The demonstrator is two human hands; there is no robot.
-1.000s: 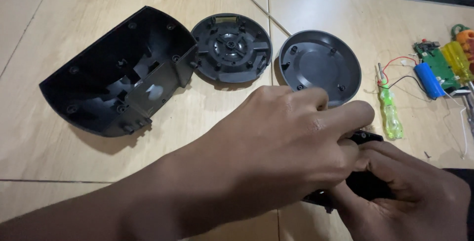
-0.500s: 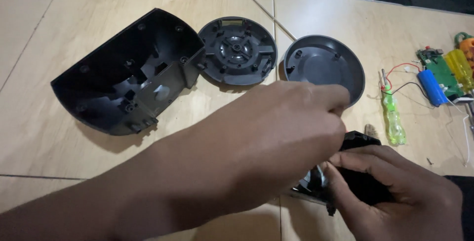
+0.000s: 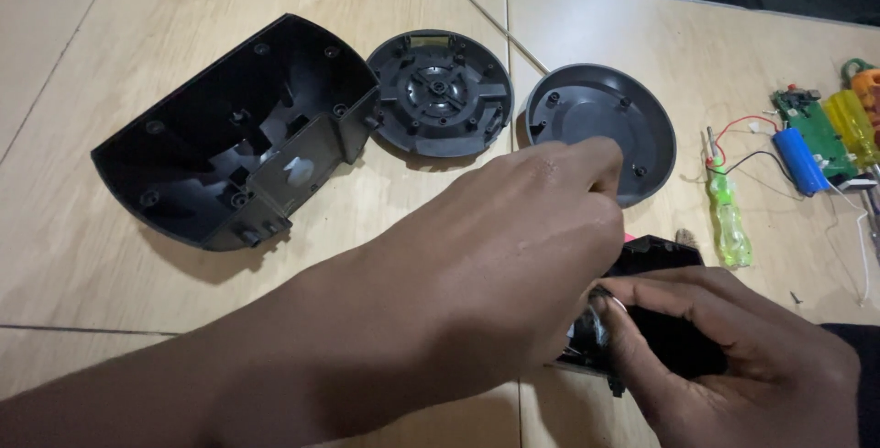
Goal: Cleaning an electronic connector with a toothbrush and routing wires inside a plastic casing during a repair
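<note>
My left hand (image 3: 513, 255) reaches across from the lower left, fingers curled over a small black plastic part (image 3: 655, 255) at the lower right. My right hand (image 3: 724, 352) grips that same part from below and the right, thumb against its near end where a shiny bit shows. Most of the part is hidden by both hands. Behind them lie a large curved black housing shell (image 3: 229, 136), a round black ribbed disc (image 3: 440, 90) and a round dark grey cover (image 3: 600, 122), all open side up on the wooden table (image 3: 183, 8).
At the right lie a small green-handled screwdriver (image 3: 731, 223), a blue cylindrical cell (image 3: 800, 162) with red and black wires, a green circuit board (image 3: 811, 122) and a yellow-handled tool (image 3: 852, 122). A tiny screw (image 3: 796, 298) lies near the table's right side.
The view has shifted so the shells sit further right and lower. My left hand has slid right over the black part, and my right hand has regripped it.
</note>
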